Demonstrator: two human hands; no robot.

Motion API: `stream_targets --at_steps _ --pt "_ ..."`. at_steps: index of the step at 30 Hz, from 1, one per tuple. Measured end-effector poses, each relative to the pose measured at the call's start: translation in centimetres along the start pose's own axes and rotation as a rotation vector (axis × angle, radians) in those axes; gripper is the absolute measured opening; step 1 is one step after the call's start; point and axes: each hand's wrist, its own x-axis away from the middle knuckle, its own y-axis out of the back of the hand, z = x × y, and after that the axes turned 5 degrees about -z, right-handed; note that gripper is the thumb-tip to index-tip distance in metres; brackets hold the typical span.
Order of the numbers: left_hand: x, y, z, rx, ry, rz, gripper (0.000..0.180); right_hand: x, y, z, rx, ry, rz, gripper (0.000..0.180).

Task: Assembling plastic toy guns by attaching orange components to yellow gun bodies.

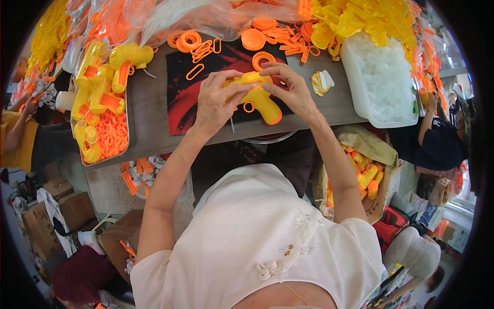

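Over the black and red mat (pixel 180 98), both my hands hold a yellow and orange toy gun (pixel 266 105), its grip pointing toward me. My left hand (pixel 217 98) is closed on the barrel side, fingers and thumb pressed along the top. At the other end, my right hand (pixel 290 91) pinches the upper body between thumb and fingers. A small orange ring-shaped trigger (pixel 249 107) shows below the body. Beyond my hands lie orange rings (pixel 263 61), orange oval loops (pixel 201 50) and round orange caps (pixel 253 39). White and yellow oval pieces (pixel 322 82) rest right of my right hand.
Yellow toy gun bodies (pixel 100 85) lie over a tray of small orange parts (pixel 112 135) at left. A white bin (pixel 355 92) of translucent pieces stands at right, near yellow parts (pixel 365 20). Below it sits a box of toy guns (pixel 368 175). Other people work on both sides.
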Motion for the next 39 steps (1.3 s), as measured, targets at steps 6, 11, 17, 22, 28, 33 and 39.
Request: stream_targets --at_steps 6,11,17,22,28,33,39 --pt "0.0 0.1 0.1 0.006 0.006 0.017 0.024 0.5 -0.2 0.0 0.304 0.286 -0.049 0.025" --pt "0.0 0.2 0.0 0.027 0.05 0.054 0.021 0.8 -0.5 0.3 0.358 0.327 -0.096 0.025" --pt "0.0 0.2 0.4 0.024 0.045 0.057 0.02 0.1 -0.5 0.0 0.318 0.269 -0.089 0.02" --pt "0.0 0.2 0.0 0.031 0.037 0.036 0.02 -0.4 -0.6 -1.6 -0.061 0.001 -0.055 0.016" --pt "0.1 0.0 0.0 0.135 0.127 -0.055 0.014 -0.5 -0.6 -0.2 -0.205 -0.228 -0.016 0.013" --pt "0.3 0.0 0.4 0.101 0.061 -0.019 0.013 -0.5 -0.6 -0.5 -0.219 -0.238 -0.014 0.015" --pt "0.0 0.6 0.6 0.007 -0.089 0.027 0.018 -1.0 0.2 -0.3 -0.269 -0.297 0.017 0.016"
